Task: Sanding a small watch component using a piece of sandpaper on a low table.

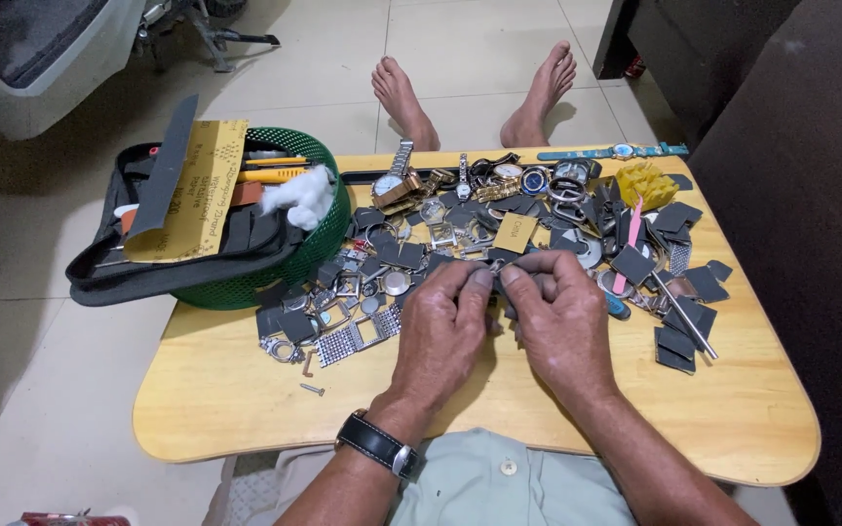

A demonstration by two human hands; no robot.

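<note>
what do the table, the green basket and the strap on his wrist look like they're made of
Table: looks like pale wood or wood laminate, smooth satin finish with visible grain. Basket: probably moulded plastic, glossy green open mesh. Strap on the left wrist: likely black leather with light stitching along its edge, fitted with a shiny metal piece; could be imitation leather.

On my table [246, 390], watch parts [499, 244] lie at twelve o'clock from my hands, the basket [328, 209] at ten, the screw [312, 390] at eight.
</note>
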